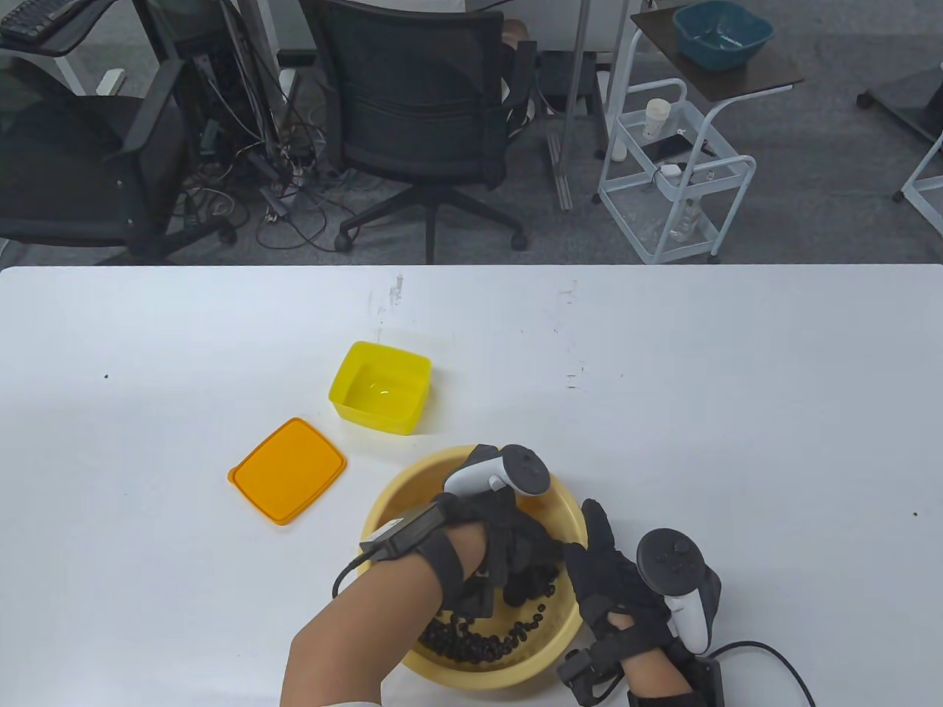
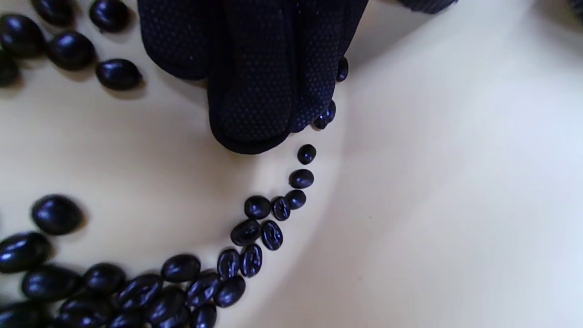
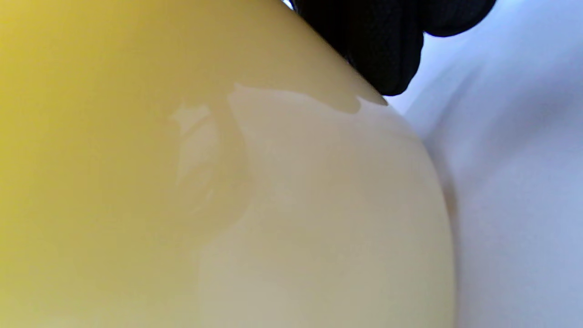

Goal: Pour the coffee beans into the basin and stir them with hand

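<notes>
My left hand (image 1: 508,549) is down inside the round pale-yellow plastic basin (image 1: 383,508) at the near edge of the white table (image 1: 737,383), its gloved fingers (image 2: 255,91) held straight and close together, tips on the basin floor among the dark, glossy coffee beans (image 2: 255,237). The beans are all in the basin, lying mostly in an arc along the foot of the wall, so pouring looks finished and stirring is the step in hand. To do it well I should sweep in slow circles, fingers kept flat and low, dragging the beans off the wall toward the middle without flicking any over the rim. My right hand (image 1: 611,582) steadies the basin from outside, fingers (image 3: 382,50) laid against the wall; whether they curl over the rim I cannot tell. The empty square yellow plastic container (image 1: 381,388) and its flat orange lid (image 1: 287,471) sit beyond the basin to the left, well apart from it, and nothing blocks the stirring.
</notes>
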Tool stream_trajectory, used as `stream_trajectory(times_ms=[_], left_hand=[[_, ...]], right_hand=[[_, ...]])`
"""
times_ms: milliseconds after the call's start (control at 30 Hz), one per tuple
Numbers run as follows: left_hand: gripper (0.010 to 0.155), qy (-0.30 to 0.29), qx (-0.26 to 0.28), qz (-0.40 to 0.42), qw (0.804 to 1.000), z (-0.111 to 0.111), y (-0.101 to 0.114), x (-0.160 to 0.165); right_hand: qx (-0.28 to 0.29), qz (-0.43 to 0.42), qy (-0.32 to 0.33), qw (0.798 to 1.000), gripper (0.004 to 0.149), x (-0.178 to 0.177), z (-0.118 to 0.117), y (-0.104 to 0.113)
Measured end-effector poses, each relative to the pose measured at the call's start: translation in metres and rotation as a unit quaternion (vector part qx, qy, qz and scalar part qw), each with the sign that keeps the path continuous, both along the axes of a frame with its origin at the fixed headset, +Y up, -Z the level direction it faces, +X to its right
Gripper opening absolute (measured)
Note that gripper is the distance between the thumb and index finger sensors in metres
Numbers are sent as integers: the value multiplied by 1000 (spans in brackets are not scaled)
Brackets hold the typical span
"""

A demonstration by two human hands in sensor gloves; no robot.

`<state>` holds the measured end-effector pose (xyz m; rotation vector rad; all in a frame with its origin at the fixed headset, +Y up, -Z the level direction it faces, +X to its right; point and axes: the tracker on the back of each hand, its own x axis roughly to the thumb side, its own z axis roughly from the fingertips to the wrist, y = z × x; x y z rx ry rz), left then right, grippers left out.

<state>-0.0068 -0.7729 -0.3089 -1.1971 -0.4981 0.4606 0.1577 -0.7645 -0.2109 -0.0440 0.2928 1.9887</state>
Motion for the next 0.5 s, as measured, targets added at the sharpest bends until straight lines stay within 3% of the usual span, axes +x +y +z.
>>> stream_trajectory(times_ms=[200, 300, 367, 433, 500], left_hand=[[61, 9, 39, -4, 999, -4, 6, -1], [62, -4, 118, -21, 993, -6, 18, 1], [62, -19, 193, -48, 980, -6, 26, 1], [61, -54, 283, -103, 952, -5, 33, -1], [60, -92, 329, -164, 925, -3, 35, -3]], right_hand=[[0, 0, 0, 1000, 66, 0, 0, 0], [-1, 0, 0, 1000, 66, 0, 0, 0], [-1, 0, 0, 1000, 66, 0, 0, 0], [-2, -1, 0, 1000, 66, 0, 0, 0], [-2, -1, 1, 1000, 66, 0, 0, 0]])
